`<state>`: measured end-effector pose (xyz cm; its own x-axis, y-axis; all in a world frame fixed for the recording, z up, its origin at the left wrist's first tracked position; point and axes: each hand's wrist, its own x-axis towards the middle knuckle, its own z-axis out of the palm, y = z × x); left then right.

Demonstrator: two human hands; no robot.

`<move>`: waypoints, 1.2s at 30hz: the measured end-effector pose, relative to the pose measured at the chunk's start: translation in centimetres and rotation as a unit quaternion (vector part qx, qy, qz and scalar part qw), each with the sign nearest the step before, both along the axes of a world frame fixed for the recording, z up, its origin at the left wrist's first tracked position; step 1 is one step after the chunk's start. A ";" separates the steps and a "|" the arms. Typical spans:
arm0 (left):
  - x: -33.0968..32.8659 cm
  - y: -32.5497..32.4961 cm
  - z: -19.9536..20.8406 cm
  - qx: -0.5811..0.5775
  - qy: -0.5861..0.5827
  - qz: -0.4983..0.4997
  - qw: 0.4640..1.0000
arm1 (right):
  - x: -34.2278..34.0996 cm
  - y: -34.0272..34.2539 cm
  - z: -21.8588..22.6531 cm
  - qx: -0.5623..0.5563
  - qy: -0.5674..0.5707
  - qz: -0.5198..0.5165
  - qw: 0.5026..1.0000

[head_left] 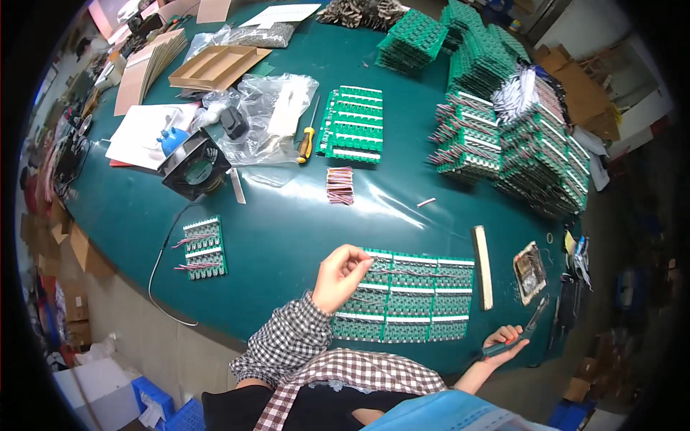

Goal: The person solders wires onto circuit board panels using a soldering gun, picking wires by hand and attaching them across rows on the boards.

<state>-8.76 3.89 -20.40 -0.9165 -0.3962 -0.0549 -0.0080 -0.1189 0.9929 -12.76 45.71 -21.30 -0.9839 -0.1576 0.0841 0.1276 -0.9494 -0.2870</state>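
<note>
In front of me lies a panel of green circuit boards (pixel 409 309), joined in rows with white connector strips. My left hand (pixel 341 276) is over its upper left corner, thumb and forefinger pinched on a thin wire. Thin reddish wires (pixel 424 273) run along the panel's top row. To the panel's right, my right hand (pixel 505 345) is closed around the dark green handle of a soldering iron (pixel 502 348). The iron's metal end points up and away, toward a small square tray (pixel 530 273) with a dark, dirty surface.
A pale bar (pixel 483 267) stands beside the panel. Beyond it are a wire bundle (pixel 340 186), stacked boards (pixel 352 126) and a yellow-black screwdriver (pixel 306 144). Tall board piles (pixel 539 158) fill the far right. A black fan (pixel 194 165) and smaller wired board (pixel 204 248) sit left.
</note>
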 end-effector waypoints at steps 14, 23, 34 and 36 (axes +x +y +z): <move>-0.5 0.2 2.1 0.138 -0.017 -0.056 0.989 | -1.5 -0.4 0.3 -0.009 -0.038 -0.039 0.999; 0.3 0.7 1.7 0.206 -0.059 -0.233 0.948 | -1.0 -0.5 0.4 0.026 -0.040 -0.049 0.998; 1.2 0.3 2.7 0.169 -0.058 -0.223 0.958 | -0.9 -0.5 0.4 0.038 -0.044 -0.028 0.998; 1.0 -0.5 2.6 0.198 -0.091 -0.207 0.954 | -1.6 -1.0 0.2 0.036 -0.052 -0.011 0.998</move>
<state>-7.79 3.34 -17.79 -0.9511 0.0815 -0.2979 -0.3029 -0.4336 0.8487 -14.37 44.69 -21.09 -0.9900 -0.1382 -0.0294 0.1399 -0.9296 -0.3409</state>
